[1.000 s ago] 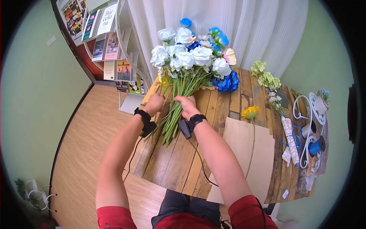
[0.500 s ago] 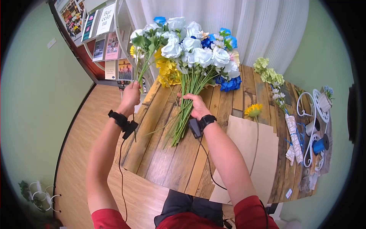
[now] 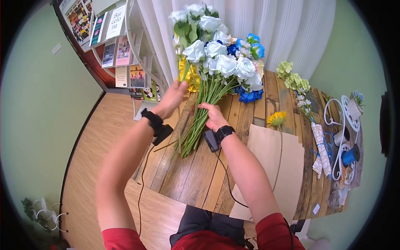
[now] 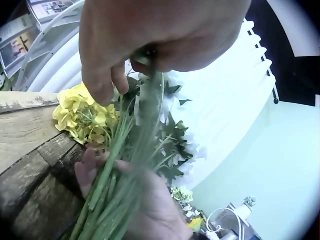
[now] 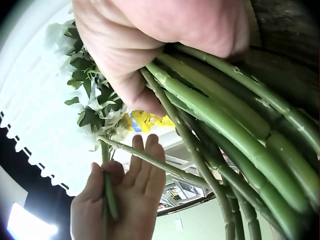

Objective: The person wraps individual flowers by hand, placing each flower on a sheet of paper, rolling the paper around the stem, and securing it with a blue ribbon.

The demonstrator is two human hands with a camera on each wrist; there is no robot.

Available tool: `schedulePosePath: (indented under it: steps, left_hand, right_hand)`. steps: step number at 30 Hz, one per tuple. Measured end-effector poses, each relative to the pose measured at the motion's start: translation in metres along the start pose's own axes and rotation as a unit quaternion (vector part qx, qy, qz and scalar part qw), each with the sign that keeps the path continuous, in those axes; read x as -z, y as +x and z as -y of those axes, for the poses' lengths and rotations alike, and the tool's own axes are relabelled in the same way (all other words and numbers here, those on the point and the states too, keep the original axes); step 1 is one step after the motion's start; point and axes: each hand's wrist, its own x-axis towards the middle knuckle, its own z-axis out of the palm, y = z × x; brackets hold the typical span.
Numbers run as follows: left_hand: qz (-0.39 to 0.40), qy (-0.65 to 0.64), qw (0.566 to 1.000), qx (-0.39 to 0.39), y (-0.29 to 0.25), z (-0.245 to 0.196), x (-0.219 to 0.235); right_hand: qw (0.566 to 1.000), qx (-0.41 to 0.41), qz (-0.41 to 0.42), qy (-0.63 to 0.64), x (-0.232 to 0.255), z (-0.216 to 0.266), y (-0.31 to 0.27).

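Note:
My right hand [image 3: 214,116] grips a thick bundle of green stems [image 3: 192,135] above the wooden table. Over it spreads a bouquet of white roses [image 3: 227,64], with blue flowers [image 3: 250,96] at its right and a yellow bloom [image 4: 82,115] on its left side. Just left of the bundle is my left hand [image 3: 173,100]. In the right wrist view it pinches a green stem [image 5: 109,192] between thumb and index finger, the other fingers extended. Upper white roses with leaves [image 3: 183,31] stand over that hand.
Brown wrapping paper [image 3: 266,171] lies right of the hands, a yellow sunflower [image 3: 276,118] across it. Farther right are green hydrangeas [image 3: 293,77], a wrapped bunch [image 3: 320,143], a white metal stand [image 3: 333,125] and a blue ribbon spool [image 3: 350,156]. A bookrack [image 3: 133,46] stands behind left.
My left hand first moved out to the left with a leafy white rose stem, then came back right beside the bouquet. The right hand keeps its grip on the bundle.

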Motion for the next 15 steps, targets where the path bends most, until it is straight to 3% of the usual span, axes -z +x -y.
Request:
schedulePosePath:
  steps: [4, 6, 7, 10, 15]
  left_hand:
    - [0.053, -0.060, 0.997, 0.023, 0.007, 0.009, -0.035]
    - [-0.006, 0.012, 0.998, 0.057, 0.012, 0.008, -0.044]
    - [-0.048, -0.066, 0.995, 0.049, 0.011, 0.007, -0.050]
    - [-0.040, -0.120, 0.988, 0.092, 0.007, -0.001, -0.034]
    - [-0.054, -0.074, 0.993, 0.080, -0.008, -0.028, 0.027]
  right_hand:
    - [1.000, 0.018, 0.008, -0.003, -0.005, 0.000, -0.003]
    - [1.000, 0.019, 0.002, 0.004, -0.004, 0.004, -0.006]
    - [1.000, 0.014, 0.003, -0.006, -0.002, 0.006, -0.005]
    - [1.000, 0.013, -0.002, -0.019, -0.006, 0.012, -0.013]
    - [0.999, 0.010, -0.029, -0.025, 0.002, 0.010, -0.010]
